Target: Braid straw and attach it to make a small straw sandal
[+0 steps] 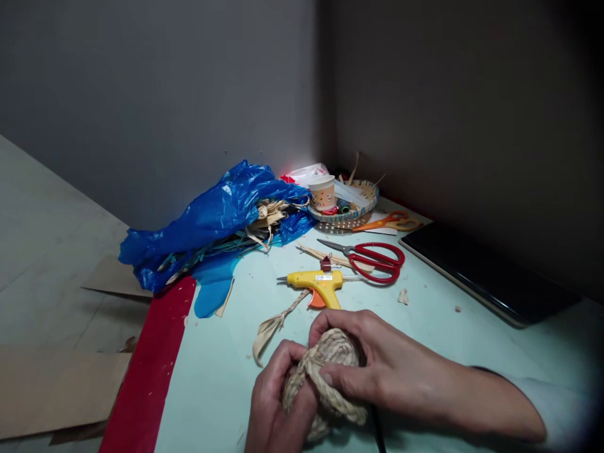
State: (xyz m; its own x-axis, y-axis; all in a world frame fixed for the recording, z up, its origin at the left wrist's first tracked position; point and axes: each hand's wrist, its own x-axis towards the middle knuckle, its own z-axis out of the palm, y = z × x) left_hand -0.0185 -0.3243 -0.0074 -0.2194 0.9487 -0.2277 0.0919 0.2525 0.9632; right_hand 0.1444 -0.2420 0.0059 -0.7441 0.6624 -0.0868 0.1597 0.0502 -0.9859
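Observation:
A coil of braided straw cord is gripped between my two hands near the front of the table. My left hand closes round its left side, with the thumb pressed on the braid. From the right, my right hand wraps over the coil, its thumb lying on the front strand and its fingers curled over the far edge. A loose braid end with a flat, frayed tip stretches out on the table beyond my left hand. Just past my hands lies a yellow hot glue gun with an orange trigger.
Red-handled scissors and orange scissors lie behind the glue gun. A woven basket holds a paper cup. Left stands a blue plastic bag of dried straw; right, a black flat device. Walls close the back.

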